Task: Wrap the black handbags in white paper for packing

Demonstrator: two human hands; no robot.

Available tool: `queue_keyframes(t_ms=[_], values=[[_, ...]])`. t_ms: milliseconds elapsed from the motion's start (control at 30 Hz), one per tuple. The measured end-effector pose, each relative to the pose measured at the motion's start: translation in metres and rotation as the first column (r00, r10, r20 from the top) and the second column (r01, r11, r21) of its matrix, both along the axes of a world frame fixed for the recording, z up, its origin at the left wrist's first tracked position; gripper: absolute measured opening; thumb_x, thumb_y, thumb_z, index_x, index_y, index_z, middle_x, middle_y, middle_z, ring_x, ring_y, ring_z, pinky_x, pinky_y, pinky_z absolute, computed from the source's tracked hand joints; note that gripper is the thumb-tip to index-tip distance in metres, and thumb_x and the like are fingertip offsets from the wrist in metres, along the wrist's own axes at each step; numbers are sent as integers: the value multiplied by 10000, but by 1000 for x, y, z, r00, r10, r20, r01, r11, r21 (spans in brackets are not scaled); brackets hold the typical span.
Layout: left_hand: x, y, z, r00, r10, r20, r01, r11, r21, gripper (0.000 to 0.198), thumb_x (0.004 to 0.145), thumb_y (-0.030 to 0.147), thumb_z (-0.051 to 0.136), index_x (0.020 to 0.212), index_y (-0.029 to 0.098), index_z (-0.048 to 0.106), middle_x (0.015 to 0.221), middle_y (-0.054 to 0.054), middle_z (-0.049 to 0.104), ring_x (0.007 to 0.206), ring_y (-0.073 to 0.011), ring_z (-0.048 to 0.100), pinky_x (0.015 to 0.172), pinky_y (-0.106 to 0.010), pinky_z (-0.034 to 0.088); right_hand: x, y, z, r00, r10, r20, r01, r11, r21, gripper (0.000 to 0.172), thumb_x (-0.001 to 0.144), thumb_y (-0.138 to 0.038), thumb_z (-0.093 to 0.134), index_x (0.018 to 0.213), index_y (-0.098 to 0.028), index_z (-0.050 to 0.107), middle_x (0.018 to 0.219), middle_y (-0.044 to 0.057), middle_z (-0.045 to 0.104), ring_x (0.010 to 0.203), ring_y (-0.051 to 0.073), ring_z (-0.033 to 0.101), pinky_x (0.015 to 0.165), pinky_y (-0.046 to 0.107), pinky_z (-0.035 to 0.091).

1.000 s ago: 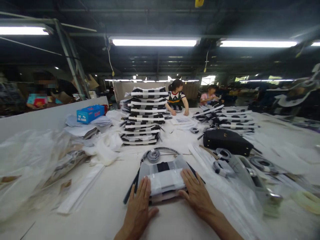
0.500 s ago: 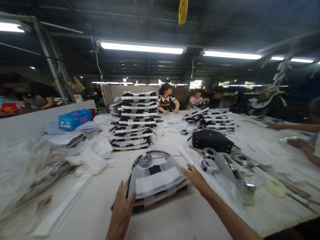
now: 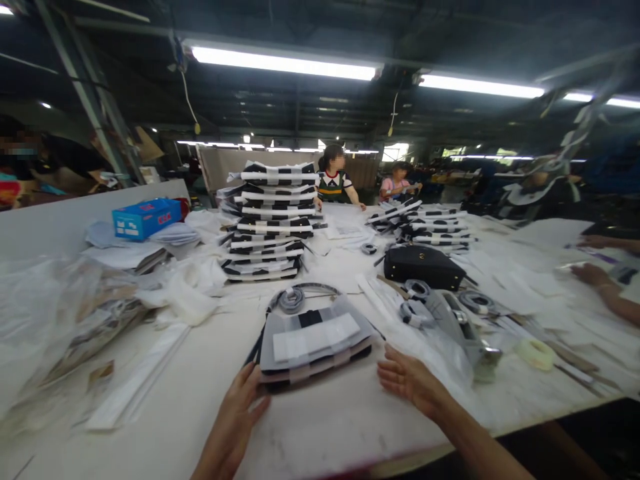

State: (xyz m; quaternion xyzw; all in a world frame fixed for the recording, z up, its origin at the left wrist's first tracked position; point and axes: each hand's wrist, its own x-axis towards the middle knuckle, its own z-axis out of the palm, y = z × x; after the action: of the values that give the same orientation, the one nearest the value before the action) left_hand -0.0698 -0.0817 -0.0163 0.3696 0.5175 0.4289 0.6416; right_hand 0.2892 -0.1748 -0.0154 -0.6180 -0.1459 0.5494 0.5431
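A black handbag (image 3: pixel 315 340), partly covered with white wrapping and clear tape, lies flat in front of me. Its strap loops out at the far side, where a wrapped coil (image 3: pixel 291 300) rests. My left hand (image 3: pixel 237 413) is at the bag's near left corner, fingers spread; whether the fingertips touch it is hard to tell. My right hand (image 3: pixel 413 383) hovers beyond the right edge, apart from the bag, with its fingers stretched out and nothing in them.
Wrapped bags form a tall stack (image 3: pixel 273 220) behind, with a smaller pile (image 3: pixel 435 223) to its right. A black bag (image 3: pixel 423 267), a tape dispenser (image 3: pixel 463 333) and a tape roll (image 3: pixel 534 353) lie rightward. A blue box (image 3: pixel 147 219) sits left. A co-worker's hands (image 3: pixel 595 275) are far right.
My right hand has moved away from the bag's right edge, down and to the right. My left hand has shifted slightly toward the near left corner. The camera view has tilted down.
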Motion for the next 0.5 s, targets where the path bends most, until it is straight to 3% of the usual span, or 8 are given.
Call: queue_keyframes(t_ms=[100,200,267,400,500], values=[[3,9,9,996,-11,90,26,987,-159,552,782,538,690,1214,208,595,1182,-97,677,1017,-266,667,804,-394,578,-27,0,0,980,84,-179,-88,996,-10,769,718,-621,745,1226,-95,511,1291,277,582,1147,321,646,972,418,536],[12,21,17,996,39,76,-18,964,-264,474,781,461,729,1178,228,615,1050,-63,705,833,-211,674,682,-322,552,-53,19,7,952,61,-301,-74,997,-31,828,752,-600,744,1319,-77,443,1358,299,517,1217,324,599,968,403,541],[17,27,18,997,24,79,-1,958,-288,451,745,410,781,1120,210,629,947,-50,709,726,-179,655,622,-279,517,-65,34,11,929,13,-370,-38,998,-58,848,751,-570,766,1355,-89,415,1358,287,517,1243,324,578,946,393,554],[24,32,13,991,-65,118,97,952,-290,416,655,336,855,969,177,634,773,-17,690,584,-142,605,554,-252,478,-82,55,11,888,-12,-461,-9,999,-44,667,829,-537,707,1301,-117,492,1222,211,616,1180,288,618,885,373,582],[30,30,9,986,-92,138,129,947,-295,356,648,333,851,878,165,638,705,-14,680,536,-135,586,486,-228,424,-92,62,14,866,-36,-499,20,999,-37,622,861,-571,645,1253,-104,526,1098,179,655,1090,292,655,836,414,599]])
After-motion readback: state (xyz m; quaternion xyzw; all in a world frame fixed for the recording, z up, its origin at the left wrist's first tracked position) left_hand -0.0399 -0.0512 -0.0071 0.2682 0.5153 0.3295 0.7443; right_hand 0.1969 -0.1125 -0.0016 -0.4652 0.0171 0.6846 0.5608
